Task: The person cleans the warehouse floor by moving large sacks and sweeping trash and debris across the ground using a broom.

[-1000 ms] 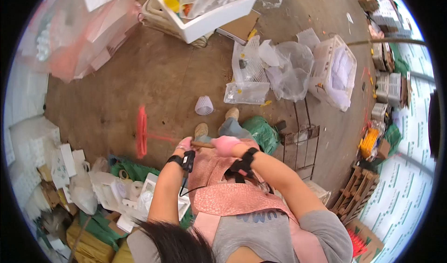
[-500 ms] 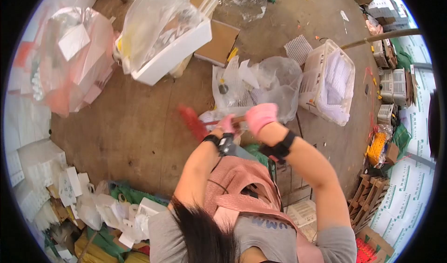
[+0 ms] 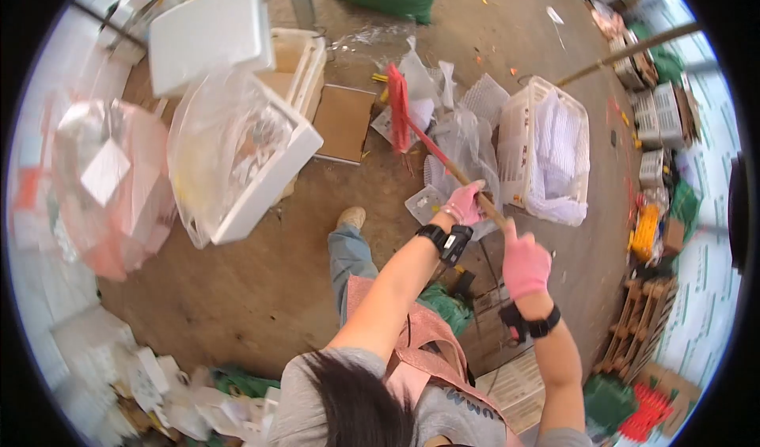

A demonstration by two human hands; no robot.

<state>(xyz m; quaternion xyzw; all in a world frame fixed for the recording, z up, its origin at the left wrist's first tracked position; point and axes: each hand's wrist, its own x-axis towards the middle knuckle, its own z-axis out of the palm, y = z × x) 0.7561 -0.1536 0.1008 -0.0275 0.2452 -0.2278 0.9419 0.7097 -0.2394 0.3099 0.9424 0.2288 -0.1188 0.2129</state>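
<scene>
A broom with a red head (image 3: 399,108) and a long handle (image 3: 443,159) slants across the floor in front of me. My left hand (image 3: 465,203), in a pink glove, is wrapped round the lower-middle part of the handle. Also gloved in pink, my right hand (image 3: 526,265) closes on the handle's top end. The broom head is at a heap of clear plastic bags (image 3: 467,142) and white scraps, partly over it. Black devices are strapped to both wrists.
Right of the heap stands a white plastic crate (image 3: 518,142) with mesh foam wrap. A foam box (image 3: 273,186) with plastic sits at left, beside a flat brown-topped box (image 3: 344,123). A pink bag (image 3: 111,186) stands farther left. Wooden pallets (image 3: 633,324) are at lower right.
The broom head has swung from my left side forward to the plastic heap. Both hands have shifted right, and a foot now shows at the front.
</scene>
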